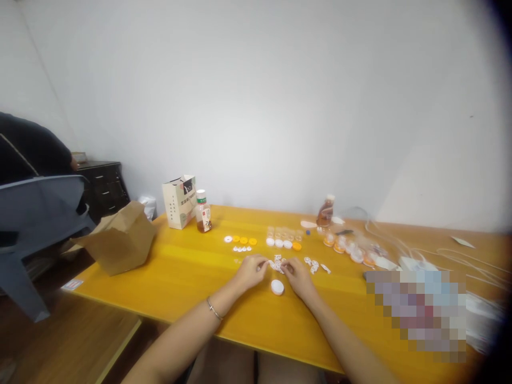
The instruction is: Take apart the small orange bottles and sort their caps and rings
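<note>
My left hand [253, 271] is closed in a pinch at a pile of small white plastic pieces [277, 261], with one white piece at its fingertips. From the other side my right hand [298, 276] also pinches at the pile; whatever is between its fingers is too small to make out. Just below, between the hands, lies a round white cap [277, 287] with an orange lower edge. More loose white pieces [311, 263] are right of the pile. Beyond it stand a row of white and orange caps [279, 243], clear cups [283, 233], yellow discs [244, 240] and tiny white parts [242, 248].
At left on the yellow table [180, 282] stand an open cardboard box [124, 240], a paper bag [178, 205] and a labelled bottle [204, 213]. Right are a brown bottle [325, 212], orange-and-clear containers [348, 247] and white cables [452, 256]. A person in black [32, 144] is far left.
</note>
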Available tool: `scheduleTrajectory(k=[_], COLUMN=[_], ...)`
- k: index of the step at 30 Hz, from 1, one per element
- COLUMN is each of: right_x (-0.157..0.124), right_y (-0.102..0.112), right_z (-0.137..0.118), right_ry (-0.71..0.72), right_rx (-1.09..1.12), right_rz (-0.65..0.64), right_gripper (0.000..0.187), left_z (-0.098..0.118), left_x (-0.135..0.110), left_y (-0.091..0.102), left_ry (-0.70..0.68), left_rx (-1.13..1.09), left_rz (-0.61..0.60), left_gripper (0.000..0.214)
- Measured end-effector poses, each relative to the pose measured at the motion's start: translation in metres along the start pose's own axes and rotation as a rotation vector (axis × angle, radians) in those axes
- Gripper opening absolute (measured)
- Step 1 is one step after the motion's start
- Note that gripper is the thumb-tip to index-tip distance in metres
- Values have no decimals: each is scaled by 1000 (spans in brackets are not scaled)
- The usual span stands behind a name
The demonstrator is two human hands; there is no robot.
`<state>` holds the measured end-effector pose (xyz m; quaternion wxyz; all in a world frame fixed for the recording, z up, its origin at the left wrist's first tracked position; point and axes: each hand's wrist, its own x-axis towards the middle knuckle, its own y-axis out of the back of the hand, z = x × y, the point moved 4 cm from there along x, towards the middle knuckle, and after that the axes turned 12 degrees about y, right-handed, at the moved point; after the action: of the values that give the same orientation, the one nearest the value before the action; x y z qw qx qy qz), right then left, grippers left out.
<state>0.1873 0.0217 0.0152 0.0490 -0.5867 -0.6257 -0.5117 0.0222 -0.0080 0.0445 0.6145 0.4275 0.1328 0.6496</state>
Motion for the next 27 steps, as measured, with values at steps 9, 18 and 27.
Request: scheduleTrajectory(k=[9,18,27], right_x=[1,0,0], right_y=[3,12,14], right_z=[-4,-44,-34], right_ry=[-16,104,81], right_rx=[-14,152,118], right_rz=[6,-9,69], right_gripper=[25,25,21], left_z=[0,2,10], left_x=[-1,-5,-7], left_y=[-5,-9,-8], left_ry=[-4,-23,-102], left_rx=[36,-26,-48], left_rz=[-32,-37,-97], left_gripper=[22,18,21])
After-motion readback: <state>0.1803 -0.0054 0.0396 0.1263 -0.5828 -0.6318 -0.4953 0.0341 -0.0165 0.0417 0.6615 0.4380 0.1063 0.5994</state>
